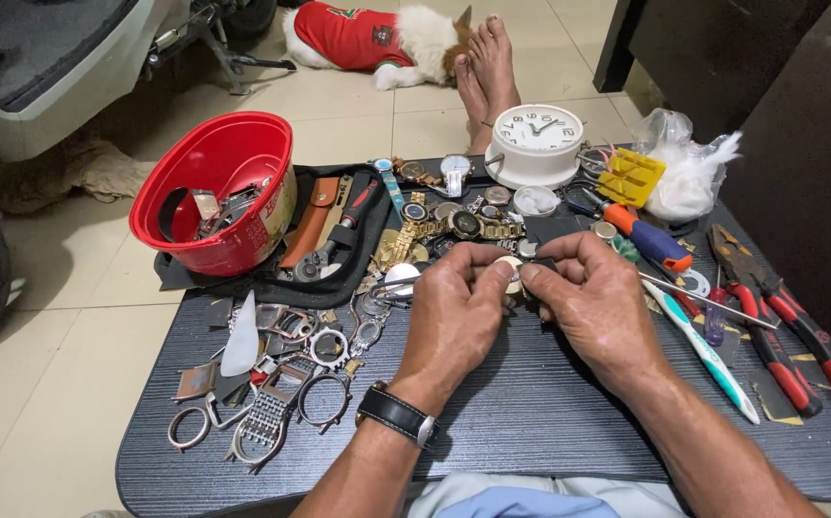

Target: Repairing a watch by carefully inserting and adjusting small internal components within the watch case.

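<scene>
My left hand (454,307) and my right hand (596,297) meet above the middle of a dark ribbed tabletop (521,422). Together their fingertips pinch a small round pale watch part (511,273) with a dark strap piece on its right side. A black wristwatch (398,414) sits on my left wrist. Metal tweezers (391,285) lie just left of my left hand. Several wristwatches (454,225) lie in a heap right behind the hands.
A red bowl (219,187) with bits stands at the back left beside a black tool pouch (339,230). Watch cases and bands (281,384) lie at the left. A white alarm clock (535,144), screwdriver (650,240), toothbrush (708,350) and red pliers (780,331) are to the right. A dog (377,38) lies on the floor.
</scene>
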